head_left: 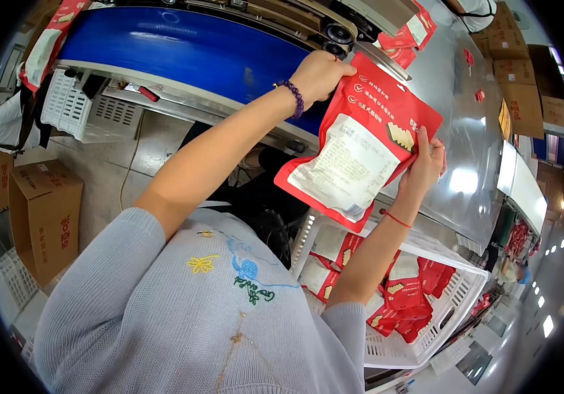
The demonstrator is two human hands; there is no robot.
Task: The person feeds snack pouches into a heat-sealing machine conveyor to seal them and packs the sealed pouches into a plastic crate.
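Note:
A red food pouch point(334, 141) with a white printed panel is held up in front of me, tilted, its notched top edge toward the upper right. My left hand point(324, 75), with a purple bead bracelet at the wrist, pinches the pouch's upper left corner beside the machine's rollers. On the opposite edge, my right hand point(424, 164) grips the pouch, thumb on the printed side; the fingers behind are partly hidden. Below my right forearm, a white plastic basket point(475, 279) holds several similar red pouches point(405, 289).
A machine with a blue conveyor belt point(183, 43) runs along the far side. To the right extends a shiny metal table point(456, 157), with more red pouches point(416, 29) at its far end. An open cardboard box point(49, 217) stands on the floor at left, near a white crate point(65, 105).

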